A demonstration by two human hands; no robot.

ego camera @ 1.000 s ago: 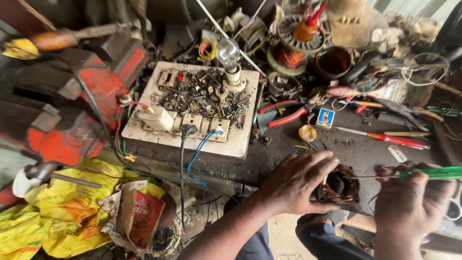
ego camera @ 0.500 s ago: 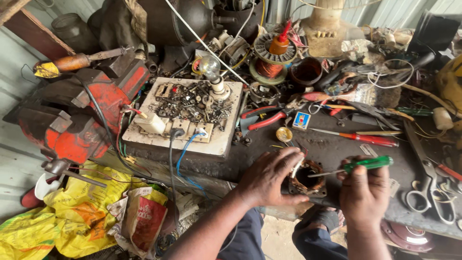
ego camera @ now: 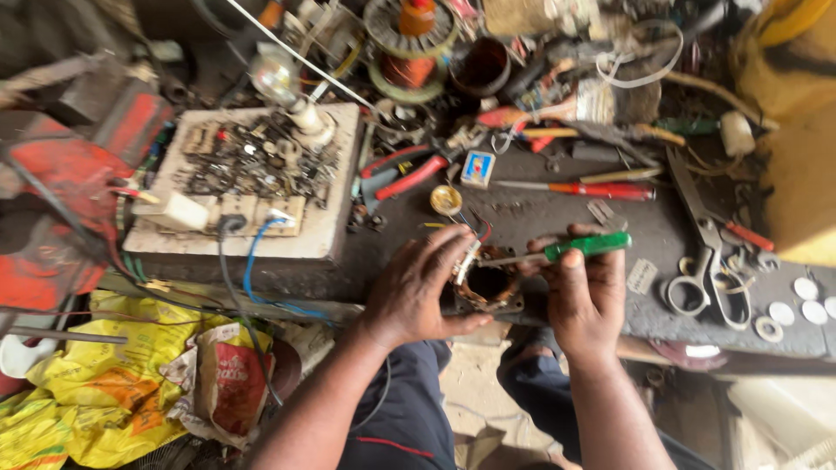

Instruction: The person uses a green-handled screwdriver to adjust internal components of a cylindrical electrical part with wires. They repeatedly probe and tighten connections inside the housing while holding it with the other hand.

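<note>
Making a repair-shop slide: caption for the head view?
Left hand steadies a small motor stator while right hand works a green-handled screwdriver on a cluttered workbench.

Both forearms are bare to the left hand (ego camera: 422,287) and right hand (ego camera: 585,300), without gloves, rings or watch; the legs wear dark navy trousers (ego camera: 409,409) with a thin red line.

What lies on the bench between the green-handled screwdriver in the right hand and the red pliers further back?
In the head view, a small round brass-coloured cap lies between the green-handled screwdriver and the red pliers.
</note>
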